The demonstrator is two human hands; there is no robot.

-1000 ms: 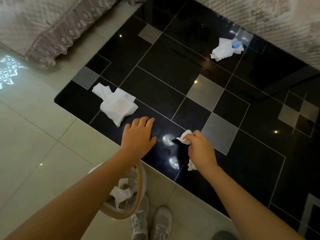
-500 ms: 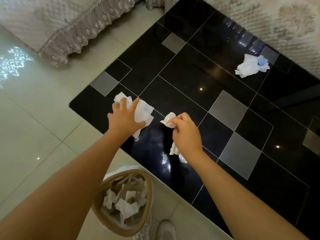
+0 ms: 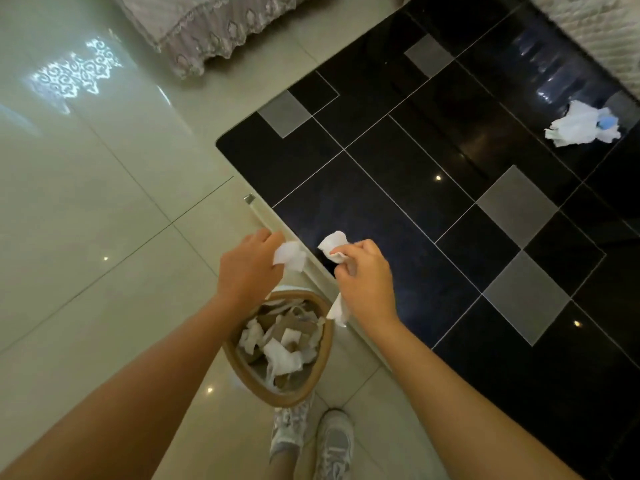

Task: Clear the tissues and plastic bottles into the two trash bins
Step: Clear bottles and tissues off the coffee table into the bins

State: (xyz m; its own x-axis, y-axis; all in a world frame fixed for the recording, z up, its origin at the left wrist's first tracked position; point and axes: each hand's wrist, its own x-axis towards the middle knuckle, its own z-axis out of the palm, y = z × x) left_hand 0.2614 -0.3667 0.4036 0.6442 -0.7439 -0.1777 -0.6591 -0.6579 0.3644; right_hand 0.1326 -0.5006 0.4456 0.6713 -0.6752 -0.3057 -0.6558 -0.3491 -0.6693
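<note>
Gripping tissues: left hand; right hand.

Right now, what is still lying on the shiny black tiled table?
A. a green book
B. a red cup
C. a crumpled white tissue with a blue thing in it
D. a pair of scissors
C: a crumpled white tissue with a blue thing in it lies at the far corner of the shiny black tiled table, away from both hands.

black tiled table | sneakers | lace-edged cloth
</note>
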